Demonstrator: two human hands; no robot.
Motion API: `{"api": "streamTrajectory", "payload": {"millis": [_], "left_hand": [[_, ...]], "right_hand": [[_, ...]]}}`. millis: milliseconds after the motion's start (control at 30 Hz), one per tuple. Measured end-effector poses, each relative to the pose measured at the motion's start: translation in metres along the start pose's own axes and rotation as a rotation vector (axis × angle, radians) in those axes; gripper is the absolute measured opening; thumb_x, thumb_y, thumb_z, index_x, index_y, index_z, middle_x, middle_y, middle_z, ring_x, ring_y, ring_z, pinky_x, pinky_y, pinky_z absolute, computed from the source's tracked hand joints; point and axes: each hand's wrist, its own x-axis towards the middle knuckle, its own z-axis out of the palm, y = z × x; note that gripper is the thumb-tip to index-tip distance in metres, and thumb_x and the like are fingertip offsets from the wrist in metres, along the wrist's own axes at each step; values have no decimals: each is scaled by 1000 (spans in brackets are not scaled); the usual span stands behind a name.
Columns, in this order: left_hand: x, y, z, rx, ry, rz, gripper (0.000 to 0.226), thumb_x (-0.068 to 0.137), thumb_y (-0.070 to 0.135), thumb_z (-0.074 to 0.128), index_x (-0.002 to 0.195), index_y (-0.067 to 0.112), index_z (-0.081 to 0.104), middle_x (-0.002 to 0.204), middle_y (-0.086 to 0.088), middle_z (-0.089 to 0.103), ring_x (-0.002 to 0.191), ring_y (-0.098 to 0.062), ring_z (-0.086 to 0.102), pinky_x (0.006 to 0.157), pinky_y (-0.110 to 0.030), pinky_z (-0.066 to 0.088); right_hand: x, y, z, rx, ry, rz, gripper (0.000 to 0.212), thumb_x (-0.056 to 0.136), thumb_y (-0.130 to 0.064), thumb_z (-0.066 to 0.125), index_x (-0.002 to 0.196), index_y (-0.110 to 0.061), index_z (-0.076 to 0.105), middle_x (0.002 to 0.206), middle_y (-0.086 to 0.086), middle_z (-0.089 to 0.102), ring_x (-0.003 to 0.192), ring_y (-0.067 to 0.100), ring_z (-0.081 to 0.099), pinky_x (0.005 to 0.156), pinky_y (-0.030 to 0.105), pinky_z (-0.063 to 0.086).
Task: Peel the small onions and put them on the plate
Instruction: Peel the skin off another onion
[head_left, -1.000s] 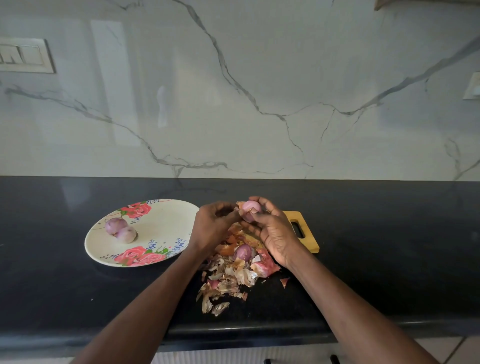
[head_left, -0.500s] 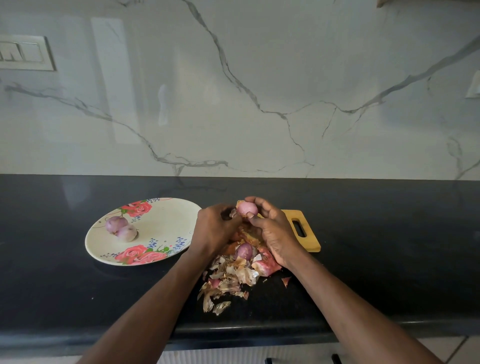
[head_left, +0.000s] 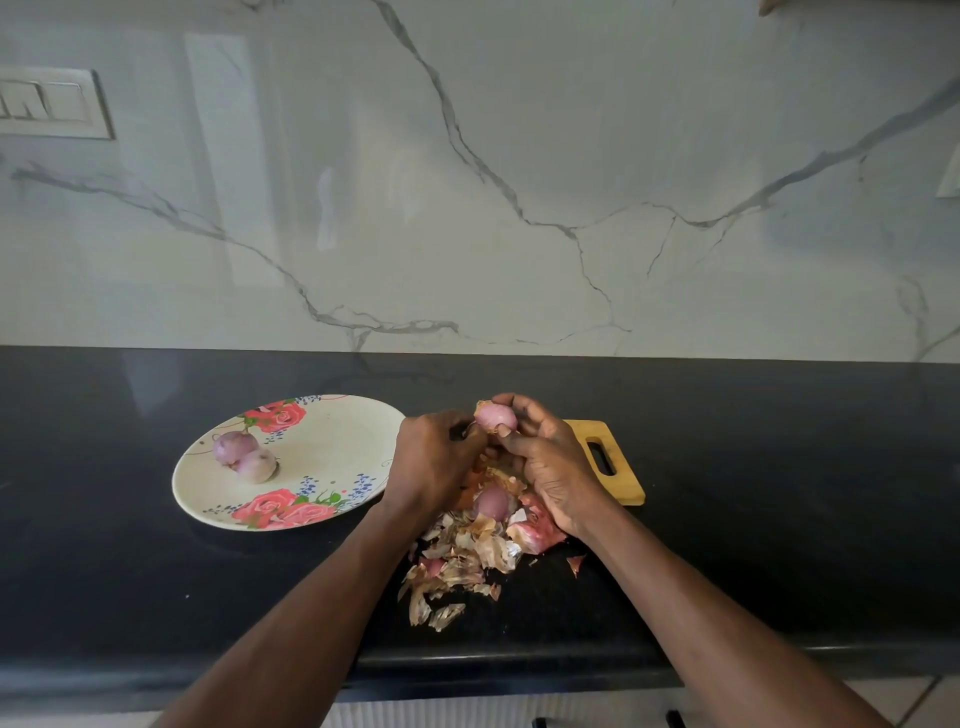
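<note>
Small pink half-peeled onion (head_left: 496, 417) pinched in right hand (head_left: 553, 462) fingertips, left hand (head_left: 431, 462) picking at its skin, over papery peel heap (head_left: 467, 551). Just left, floral oval plate (head_left: 332, 441) holding two peeled onions (head_left: 244, 454); open black counter (head_left: 779, 467) right.

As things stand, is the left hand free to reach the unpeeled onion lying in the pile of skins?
Probably not yet: the left hand is working at the small pink onion that the right hand grips. The unpeeled onion lies uncovered just below.
</note>
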Motion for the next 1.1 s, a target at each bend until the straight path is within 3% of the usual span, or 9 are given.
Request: {"api": "streamTrajectory", "payload": {"millis": [233,433,533,667,867,967,1100], "left_hand": [[0,3,-1,-33,11,-25,15,91,22,70,82,12,76,67,-1,72,58,-23,69,58,-48,58],[2,7,-5,-128,19,-45,14,88,19,75,74,22,75,66,2,73,59,-23,71,53,-37,58],[7,4,-5,-182,43,-72,13,87,14,71,77,9,76,66,-5,73,62,-30,72,58,-46,59],[10,2,-10,-355,54,-170,16,90,2,63,79,3,74,66,-13,73,60,-28,73,63,-41,62],[16,-8,-12,-361,93,-220,16,95,4,59,92,-1,75,68,-12,74,57,-24,71,57,-34,59],[14,-10,-12,-217,90,-187,24,95,7,58,113,5,74,81,-11,77,61,-20,71,64,-40,62],[12,-7,-13,-35,34,-93,31,90,17,60,117,16,76,122,-3,72,101,-17,68,93,-39,57]], "right_hand": [[0,-3,-3,146,-35,57,40,92,16,51,122,-8,62,126,21,67,99,25,70,85,32,60],[1,-7,-4,278,-35,86,36,93,14,52,121,-7,60,124,24,67,90,21,73,75,28,60],[1,-9,-6,327,-15,101,38,89,12,56,122,-7,60,122,25,67,101,30,71,86,34,61],[2,-8,-8,384,40,127,38,91,3,57,129,-4,58,131,30,60,122,48,59,110,52,45],[4,-9,-9,409,57,145,37,96,8,50,132,0,54,133,35,56,123,51,57,114,59,37],[4,-8,-9,419,71,147,38,95,10,50,132,2,53,132,35,56,122,50,58,112,59,39],[3,-8,-8,439,82,137,38,94,11,51,131,4,50,131,35,57,119,47,61,105,56,49]]}}
